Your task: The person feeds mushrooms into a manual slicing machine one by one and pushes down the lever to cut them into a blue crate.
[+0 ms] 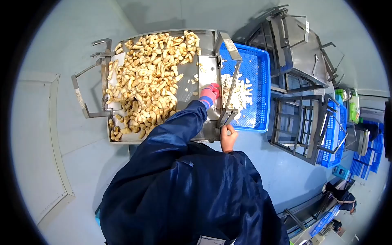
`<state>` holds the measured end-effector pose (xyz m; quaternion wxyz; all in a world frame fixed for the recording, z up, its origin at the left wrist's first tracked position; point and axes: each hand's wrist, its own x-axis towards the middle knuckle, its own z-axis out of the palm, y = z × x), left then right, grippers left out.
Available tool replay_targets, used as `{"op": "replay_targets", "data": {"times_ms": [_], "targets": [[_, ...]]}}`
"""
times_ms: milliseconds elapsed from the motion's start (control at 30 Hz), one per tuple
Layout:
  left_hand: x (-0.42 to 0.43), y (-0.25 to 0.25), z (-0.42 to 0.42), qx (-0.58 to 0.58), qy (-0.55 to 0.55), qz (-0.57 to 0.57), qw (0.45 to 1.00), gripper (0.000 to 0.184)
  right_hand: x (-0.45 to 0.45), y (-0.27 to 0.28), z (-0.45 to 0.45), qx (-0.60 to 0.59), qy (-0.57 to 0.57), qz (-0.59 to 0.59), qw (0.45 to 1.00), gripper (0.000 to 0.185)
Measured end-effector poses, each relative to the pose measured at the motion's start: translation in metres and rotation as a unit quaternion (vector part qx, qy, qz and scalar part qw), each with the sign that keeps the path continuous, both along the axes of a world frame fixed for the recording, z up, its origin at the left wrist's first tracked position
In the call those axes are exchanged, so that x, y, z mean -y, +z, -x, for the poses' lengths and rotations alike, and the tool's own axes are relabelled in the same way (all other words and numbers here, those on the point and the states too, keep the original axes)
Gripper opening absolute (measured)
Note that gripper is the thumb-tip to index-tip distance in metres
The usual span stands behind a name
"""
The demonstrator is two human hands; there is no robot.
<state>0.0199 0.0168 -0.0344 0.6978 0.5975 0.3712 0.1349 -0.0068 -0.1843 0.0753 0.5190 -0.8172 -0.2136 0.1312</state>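
Observation:
My left hand (210, 94), in a pink and blue glove, is closed over a white board (209, 72), its fingertips at the metal cutting frame (232, 90). Whatever those fingers hold is hidden. My bare right hand (228, 139) is wrapped around the handle at the near end of this frame. To the left, a heap of pale tan, stubby pieces with brown patches (153, 77), perhaps mushrooms, covers much of the steel table (188, 83). Beyond the frame, whitish cut slices (244, 93) lie in a blue perforated crate (258, 107).
Another metal frame (78, 92) sticks out from the table's left end. More steel tables (304, 55) and a rack (296, 126) stand on the right, near another blue crate (332, 130). A person (345, 199) is at the far lower right.

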Motion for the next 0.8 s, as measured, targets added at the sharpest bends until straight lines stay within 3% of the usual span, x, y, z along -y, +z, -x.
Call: {"op": "replay_targets", "data": {"times_ms": [100,267,400,533,633,800], "targets": [[0.005,0.022,0.006,-0.006,0.02,0.013,1.0,0.035,0.0,0.0,0.003,0.017,0.001,-0.018,1.0,0.018],[0.009,-0.035,-0.013,0.015,0.063,-0.007,0.998,0.036,0.0,0.001,0.002,-0.001,0.001,-0.002,1.0,0.018],[0.011,-0.015,-0.008,0.031,0.058,0.018,0.998,0.036,0.0,0.005,0.001,-0.006,-0.004,0.004,1.0,0.018],[0.015,0.011,-0.004,-0.055,0.037,-0.146,0.987,0.037,0.0,0.002,0.002,-0.003,-0.003,0.002,1.0,0.018],[0.019,0.016,-0.004,-0.072,0.037,-0.186,0.979,0.038,0.001,0.0,0.001,-0.003,0.001,0.002,1.0,0.018],[0.015,0.007,-0.001,-0.061,0.021,-0.154,0.986,0.038,-0.001,0.005,0.002,-0.021,0.0,-0.01,1.0,0.018]]}}
